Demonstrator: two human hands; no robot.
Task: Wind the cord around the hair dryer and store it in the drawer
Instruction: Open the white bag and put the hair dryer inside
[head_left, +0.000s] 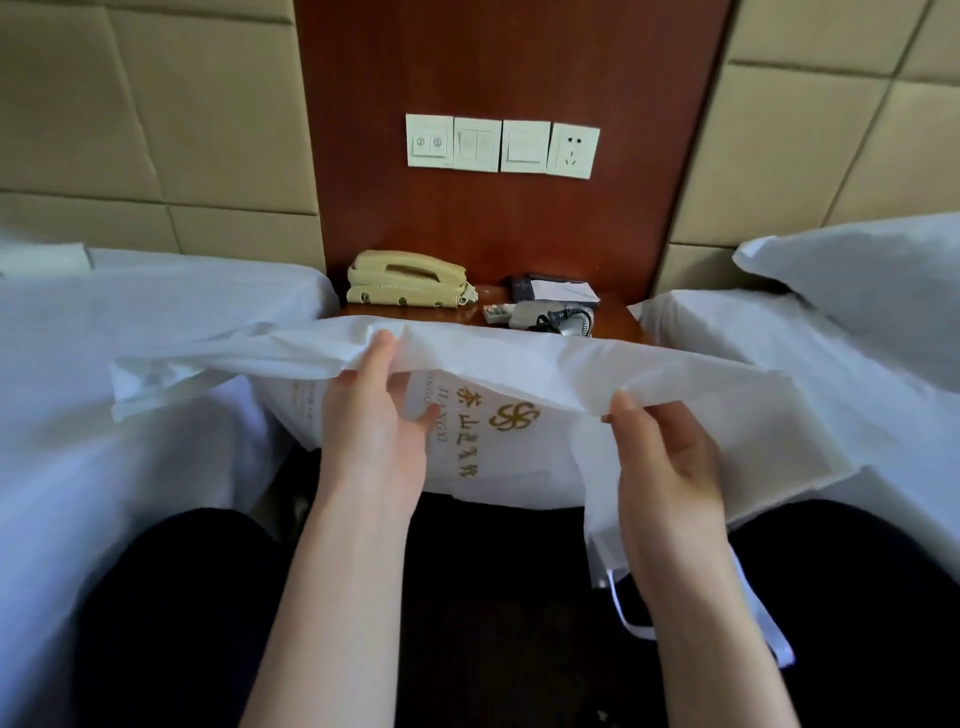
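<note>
The dryer (527, 315) lies on its side on the nightstand (618, 318), right of middle, its lower edge hidden by the bag. The black cord (551, 318) sits bunched on top of it with the plug showing; whether it is properly wound round the body or only heaped there cannot be told. No drawer is in view, and the nightstand's front is covered by the bag.

Neither hand is on the dryer. Both hold a white bag (519, 364) with gold print, stretched out in front of the nightstand. The left hand (374, 415) grips its upper fold, fingers reaching up, thumb out over the printed face. The right hand (670, 457) pinches the top edge between thumb and curled fingers.

Beside the dryer lie a remote (496, 313) and a notepad (556, 290); a phone (408, 280) stands to the left, sockets (501, 145) above. Beds (156, 322) flank both sides.

By my reading the winding may be done, but storing is not; the bag looks a likely intermediate wrapper.
</note>
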